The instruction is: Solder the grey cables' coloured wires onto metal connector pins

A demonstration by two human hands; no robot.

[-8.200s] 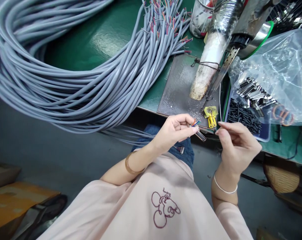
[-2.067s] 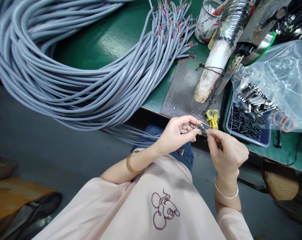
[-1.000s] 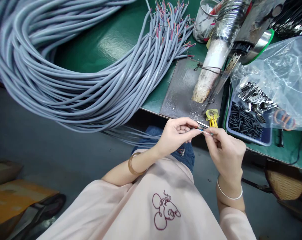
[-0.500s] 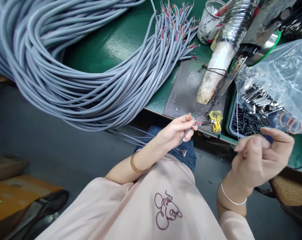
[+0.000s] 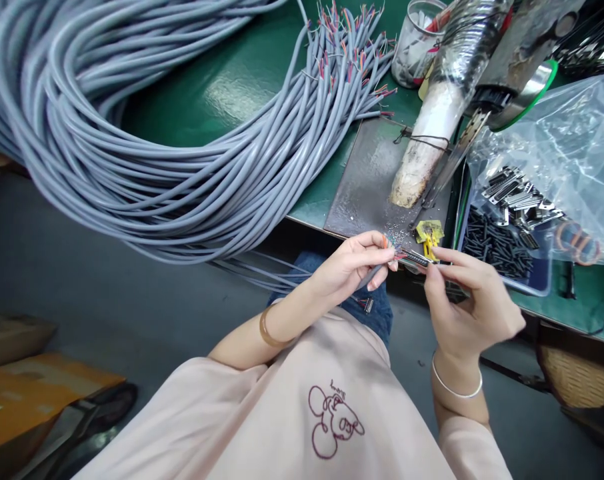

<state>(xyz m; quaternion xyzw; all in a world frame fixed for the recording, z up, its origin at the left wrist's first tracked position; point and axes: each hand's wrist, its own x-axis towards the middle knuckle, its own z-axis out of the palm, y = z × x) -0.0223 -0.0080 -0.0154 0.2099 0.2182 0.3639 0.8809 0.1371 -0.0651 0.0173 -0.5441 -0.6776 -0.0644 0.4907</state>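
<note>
My left hand [image 5: 353, 265] pinches the stripped end of a grey cable [image 5: 373, 273], its coloured wires [image 5: 391, 248] fanned out past the fingertips. My right hand [image 5: 466, 301] is closed on a small black tube [image 5: 416, 260] and holds it against those wires. Both hands are just below the front edge of the green table [image 5: 207, 93]. A small connector [image 5: 367, 305] on another cable lies in my lap.
A big coil of grey cables [image 5: 132, 133] covers the left of the table, stripped ends [image 5: 352, 53] at the back. A dark metal plate [image 5: 372, 180] carries a wrapped tool [image 5: 432, 140]. A blue tray [image 5: 502, 247] holds black tubes, beside a plastic bag [image 5: 557, 153] and a jar [image 5: 415, 43].
Half a second ago my right hand was off to the right by the tray. It has come back to my left hand with a black tube at the wires.
</note>
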